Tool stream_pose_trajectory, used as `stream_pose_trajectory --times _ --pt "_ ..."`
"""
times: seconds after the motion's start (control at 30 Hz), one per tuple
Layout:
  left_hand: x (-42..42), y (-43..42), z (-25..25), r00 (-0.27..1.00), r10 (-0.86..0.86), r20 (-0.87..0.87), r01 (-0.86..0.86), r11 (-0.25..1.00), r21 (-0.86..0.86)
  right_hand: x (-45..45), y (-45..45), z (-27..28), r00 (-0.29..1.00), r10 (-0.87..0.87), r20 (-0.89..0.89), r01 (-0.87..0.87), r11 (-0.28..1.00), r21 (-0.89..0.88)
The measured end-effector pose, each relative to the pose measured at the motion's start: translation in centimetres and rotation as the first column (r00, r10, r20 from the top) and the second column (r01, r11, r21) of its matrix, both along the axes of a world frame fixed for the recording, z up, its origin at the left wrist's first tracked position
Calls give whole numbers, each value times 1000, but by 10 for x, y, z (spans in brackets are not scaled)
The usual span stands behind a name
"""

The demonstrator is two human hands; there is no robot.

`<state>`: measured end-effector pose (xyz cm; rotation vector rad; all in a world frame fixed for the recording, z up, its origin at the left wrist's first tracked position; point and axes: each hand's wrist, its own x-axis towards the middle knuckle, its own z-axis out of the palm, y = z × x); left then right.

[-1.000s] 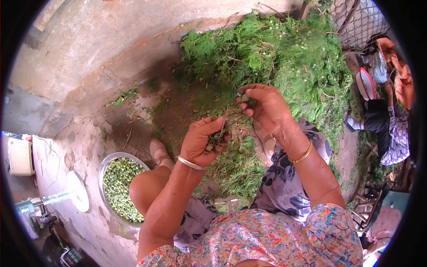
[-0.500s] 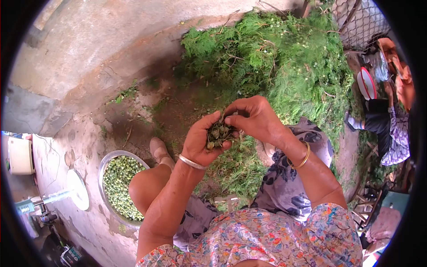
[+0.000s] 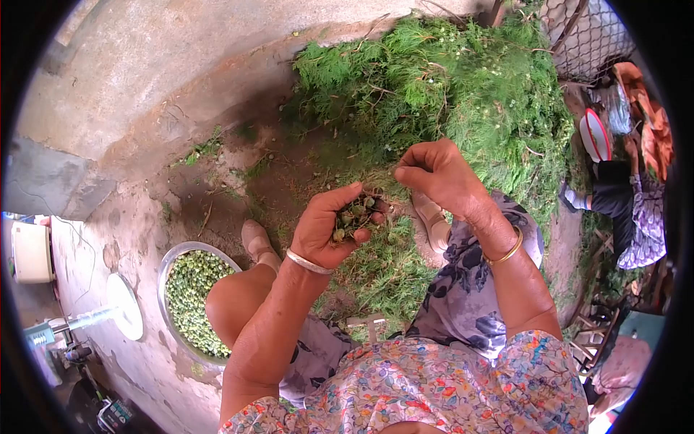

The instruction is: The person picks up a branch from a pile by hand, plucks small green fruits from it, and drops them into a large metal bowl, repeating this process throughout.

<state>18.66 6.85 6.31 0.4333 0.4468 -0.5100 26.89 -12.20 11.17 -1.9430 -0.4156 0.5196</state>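
Cupping small green cones (image 3: 353, 217) in the left hand (image 3: 316, 231), fingers curled up around them, probably against spilling. Just to the right, holding the right hand (image 3: 442, 177) apart, thumb and forefinger pressed together as if for picking (impossible to tell of anything pinched there). At left, beside the knee (image 3: 233, 305), a metal basin (image 3: 163, 293) of similar cones (image 3: 194, 300), seemingly within easy reach; at far right, leafy branches (image 3: 499, 108) in a heap.

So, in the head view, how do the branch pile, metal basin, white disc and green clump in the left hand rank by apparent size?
Largest to smallest:
Branch pile
Metal basin
White disc and green clump: too alike to rank.
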Motion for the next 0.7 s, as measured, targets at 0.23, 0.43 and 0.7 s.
stream_pose_trajectory --times 0.23,0.43,0.7 --pt "0 4 4 997 9 74 -20 989 150 -7 -12 -7 959 243 144 -209 954 -212" --pt "1 -2 6 992 -31 122 7 982 189 -9 8 0 983 168 80 -178 974 139" --pt "0 -6 13 982 -92 167 47 967 252 -11 21 -5 955 196 -222 -158 971 177"
